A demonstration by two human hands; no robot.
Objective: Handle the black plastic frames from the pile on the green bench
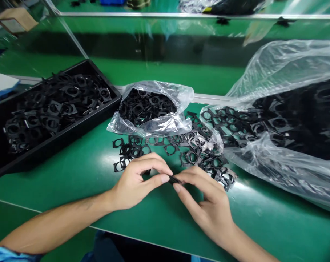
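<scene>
Pinched between the fingertips of both hands is a small black plate part (pixel 174 179), seen nearly edge-on, so its full shape and whether it is one piece or two pressed together I cannot tell. My left hand (pixel 140 178) is closed on its left end. From the right, my right hand (pixel 208 198) grips the other end with thumb and fingers. Just beyond the hands lie loose black plates with round holes (pixel 193 156), spread over the green tabletop (pixel 80 196). More of these ring-shaped plates (pixel 133 145) lie behind my left hand.
A black bin (pixel 110 98) heaped with similar parts stands at the left. Behind the hands sits an open clear plastic bag (pixel 159 127) of them. A larger clear bag (pixel 263 160) of black parts fills the right side. A metal rail (pixel 208 99) borders the back.
</scene>
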